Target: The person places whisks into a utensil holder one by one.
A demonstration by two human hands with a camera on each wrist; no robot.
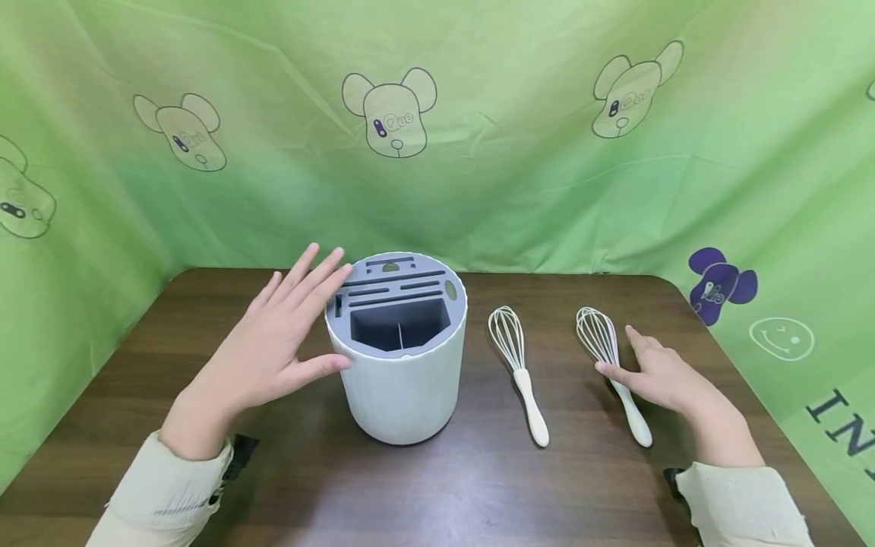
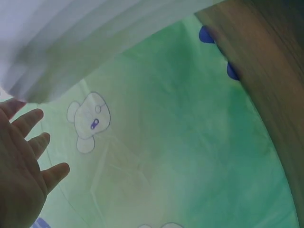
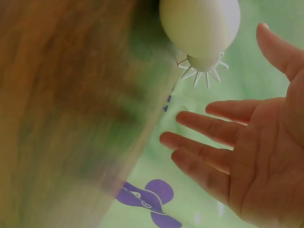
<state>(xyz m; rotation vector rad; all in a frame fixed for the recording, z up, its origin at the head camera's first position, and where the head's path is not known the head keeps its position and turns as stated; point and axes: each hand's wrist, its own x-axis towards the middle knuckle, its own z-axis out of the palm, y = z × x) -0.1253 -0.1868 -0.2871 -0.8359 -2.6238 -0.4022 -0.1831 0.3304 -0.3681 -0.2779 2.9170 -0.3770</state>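
A white round utensil holder (image 1: 403, 395) with a grey slotted top (image 1: 403, 292) stands upright on the table. My left hand (image 1: 280, 334) is at its left side, fingers straight and spread, fingertips right at the rim; in the left wrist view the holder's ribbed white wall (image 2: 95, 42) looms above the fingers. To the right lie two white whisks, wire ends pointing away. Over the farther whisk (image 1: 632, 410) hovers my right hand (image 1: 663, 372), its thumb overlapping the handle's top in the head view. Straight, parted fingers show in the right wrist view, beside the whisk handle (image 3: 199, 23).
The nearer whisk (image 1: 526, 395) lies between the holder and the right hand. All of this is on a dark brown wooden table (image 1: 437, 494). A green curtain (image 1: 492, 190) with bear-head prints hangs behind and along both sides.
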